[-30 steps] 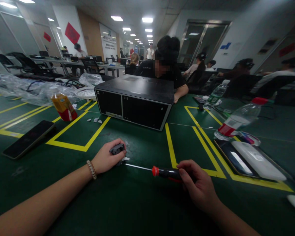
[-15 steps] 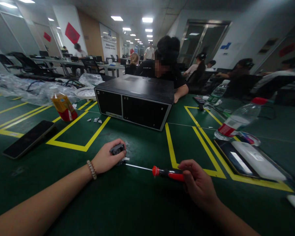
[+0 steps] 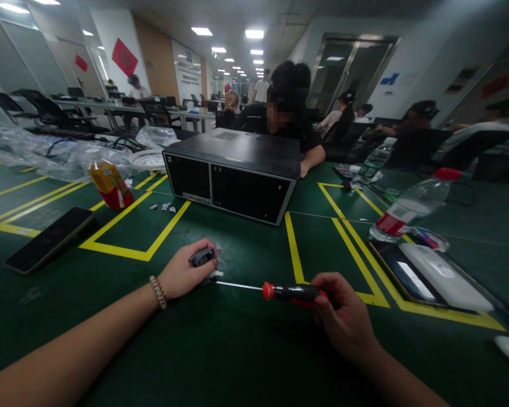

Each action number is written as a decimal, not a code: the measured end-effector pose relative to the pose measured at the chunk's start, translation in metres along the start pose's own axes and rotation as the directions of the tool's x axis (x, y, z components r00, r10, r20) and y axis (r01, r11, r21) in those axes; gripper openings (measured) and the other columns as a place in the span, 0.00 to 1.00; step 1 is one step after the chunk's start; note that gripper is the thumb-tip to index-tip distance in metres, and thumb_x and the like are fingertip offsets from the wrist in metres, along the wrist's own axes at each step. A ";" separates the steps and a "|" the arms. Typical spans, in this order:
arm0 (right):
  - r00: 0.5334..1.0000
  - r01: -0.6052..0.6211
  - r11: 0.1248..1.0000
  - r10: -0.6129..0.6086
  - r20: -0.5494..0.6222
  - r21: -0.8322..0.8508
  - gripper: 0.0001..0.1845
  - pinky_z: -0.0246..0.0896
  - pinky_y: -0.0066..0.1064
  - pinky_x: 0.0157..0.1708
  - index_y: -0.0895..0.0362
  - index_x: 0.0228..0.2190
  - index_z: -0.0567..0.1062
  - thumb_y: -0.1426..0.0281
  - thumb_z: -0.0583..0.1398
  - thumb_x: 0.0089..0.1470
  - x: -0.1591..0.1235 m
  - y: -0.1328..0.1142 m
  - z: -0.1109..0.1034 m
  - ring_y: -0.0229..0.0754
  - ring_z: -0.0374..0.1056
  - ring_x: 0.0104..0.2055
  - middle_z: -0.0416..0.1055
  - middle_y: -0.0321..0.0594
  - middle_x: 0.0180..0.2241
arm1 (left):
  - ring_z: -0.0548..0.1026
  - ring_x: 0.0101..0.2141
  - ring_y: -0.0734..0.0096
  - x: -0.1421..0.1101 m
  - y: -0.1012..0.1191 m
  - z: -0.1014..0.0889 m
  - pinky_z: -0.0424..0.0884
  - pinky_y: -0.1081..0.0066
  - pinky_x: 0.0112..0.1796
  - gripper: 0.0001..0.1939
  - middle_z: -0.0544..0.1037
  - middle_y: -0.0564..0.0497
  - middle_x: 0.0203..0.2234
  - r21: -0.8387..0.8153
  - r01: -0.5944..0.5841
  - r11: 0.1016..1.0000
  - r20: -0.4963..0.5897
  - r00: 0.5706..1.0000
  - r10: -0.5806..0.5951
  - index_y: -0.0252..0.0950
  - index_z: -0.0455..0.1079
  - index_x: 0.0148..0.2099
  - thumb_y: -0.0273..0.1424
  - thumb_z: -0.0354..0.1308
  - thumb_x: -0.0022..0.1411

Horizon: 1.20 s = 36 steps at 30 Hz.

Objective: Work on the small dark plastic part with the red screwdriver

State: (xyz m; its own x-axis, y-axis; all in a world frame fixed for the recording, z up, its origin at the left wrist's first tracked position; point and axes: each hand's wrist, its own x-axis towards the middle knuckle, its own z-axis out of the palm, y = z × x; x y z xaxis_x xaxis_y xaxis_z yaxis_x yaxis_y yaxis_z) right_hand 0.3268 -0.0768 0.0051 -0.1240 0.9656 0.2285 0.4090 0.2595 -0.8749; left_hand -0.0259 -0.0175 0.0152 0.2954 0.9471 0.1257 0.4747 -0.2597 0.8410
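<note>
My left hand (image 3: 185, 273) rests on the green table (image 3: 220, 350), its fingers closed round a small dark grey part (image 3: 202, 257). My right hand (image 3: 343, 316) grips the black and red handle of a screwdriver (image 3: 280, 291). Its thin shaft lies nearly level and points left, with the tip at the part under my left fingers. A beaded bracelet sits on my left wrist. Some whitish scraps lie on the table just by the part.
A black computer case (image 3: 233, 172) lies flat behind my hands, and a person sits beyond it. At the left lie a phone (image 3: 48, 237) and an orange drink bottle (image 3: 109, 182). At the right are a water bottle (image 3: 411, 203) and a tablet with a white device (image 3: 441, 277).
My right hand has rolled the screwdriver handle in its fingers and lifted a little. The left hand and the part stay where they were.
</note>
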 end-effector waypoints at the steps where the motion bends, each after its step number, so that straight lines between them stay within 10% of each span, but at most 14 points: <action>1: 1.000 -0.001 1.000 0.001 -0.002 0.005 0.23 0.62 0.27 0.15 0.52 0.39 0.69 0.45 0.59 0.62 0.000 0.000 0.000 0.37 0.66 0.18 0.70 0.34 0.26 | 0.74 0.32 0.66 0.000 0.000 0.000 0.70 0.68 0.33 0.08 0.77 0.51 0.32 -0.003 0.001 1.000 0.003 1.000 -0.001 0.37 0.71 0.42 0.35 0.58 0.64; 19: 0.994 0.016 0.997 -0.024 0.105 0.076 0.18 0.70 0.31 0.22 0.49 0.56 0.62 0.66 0.58 0.67 -0.002 -0.010 -0.001 0.39 0.69 0.26 0.70 0.39 0.36 | 0.75 0.33 0.65 0.001 -0.002 0.000 0.71 0.69 0.34 0.08 0.76 0.50 0.33 -0.015 -0.002 1.000 0.012 1.000 0.002 0.37 0.71 0.42 0.35 0.58 0.64; 36: 0.998 -0.042 0.998 0.039 0.057 0.051 0.16 0.63 0.28 0.17 0.53 0.38 0.70 0.54 0.61 0.64 0.001 -0.007 -0.001 0.38 0.66 0.20 0.70 0.33 0.26 | 0.74 0.32 0.66 0.001 -0.003 0.001 0.70 0.69 0.34 0.08 0.76 0.51 0.32 0.000 -0.017 1.000 0.001 1.000 0.017 0.37 0.71 0.42 0.36 0.58 0.64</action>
State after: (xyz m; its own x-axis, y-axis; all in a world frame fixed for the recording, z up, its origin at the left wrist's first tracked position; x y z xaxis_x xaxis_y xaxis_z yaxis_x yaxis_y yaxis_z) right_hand 0.3253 -0.0774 0.0118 -0.1596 0.9726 0.1690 0.3673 0.2174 -0.9043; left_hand -0.0265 -0.0161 0.0122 0.3039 0.9424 0.1396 0.4692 -0.2756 0.8390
